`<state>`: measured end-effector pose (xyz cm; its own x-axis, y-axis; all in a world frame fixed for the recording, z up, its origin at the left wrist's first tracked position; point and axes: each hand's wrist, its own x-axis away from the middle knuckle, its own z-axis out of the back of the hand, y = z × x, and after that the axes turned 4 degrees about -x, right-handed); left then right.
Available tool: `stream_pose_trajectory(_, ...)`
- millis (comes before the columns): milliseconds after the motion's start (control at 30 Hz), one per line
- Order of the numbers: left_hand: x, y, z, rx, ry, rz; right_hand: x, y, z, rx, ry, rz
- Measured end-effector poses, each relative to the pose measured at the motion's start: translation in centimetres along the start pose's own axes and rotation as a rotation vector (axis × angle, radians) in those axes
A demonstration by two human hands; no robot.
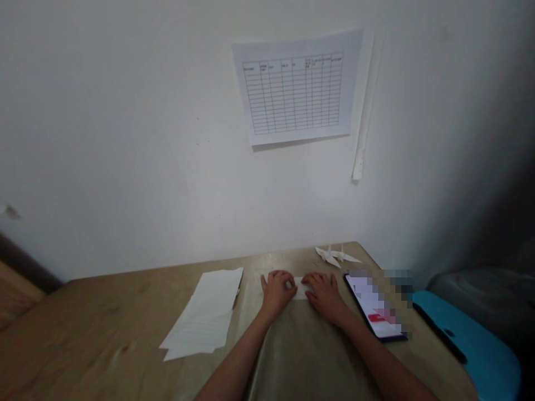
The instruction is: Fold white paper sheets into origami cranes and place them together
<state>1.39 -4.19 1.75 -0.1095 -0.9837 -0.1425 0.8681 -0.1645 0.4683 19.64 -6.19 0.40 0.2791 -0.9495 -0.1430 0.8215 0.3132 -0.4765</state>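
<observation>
Clock centred on the small white paper (299, 293), 12 = wall side. Paper's on the bench (125, 317), directly ahead of the person, flat-looking, btwn both hands. Long axis seems to run 9-to-3, but both ends are under fingers, so can't be sure.

Left hand (276, 291) at 9: thumb & index curled into a small ring, tips at paper's edge. Right hand (322, 292) at 3: fingers bent, a bit more spread, over the other end. Pinching or just pressing? Can't tell for either.

Edges: bench's back edge is near, at 12, by the white wall (146, 139); R edge slants away past the phone (368, 303). Phone's just past 3, lit screen, lying 11-to-5, only a narrow gap from right hand. White scraps (328, 256) abt 2, thin, pointy, torn-looking. Sheets (204, 312) btwn 8 & 9, overlapping, faintly lined, axis approx 7-to-1, a strip of bench btwn them & left hand. Brown, slightly creased bench top runs on past them twd 9.
</observation>
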Motion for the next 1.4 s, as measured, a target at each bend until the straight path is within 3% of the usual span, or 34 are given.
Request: stream_pose_trajectory(1400,0.29,0.1,-0.39,-0.062,-0.003,-0.024,-0.1,0.16,-0.36,0.022,0.015,0.013)
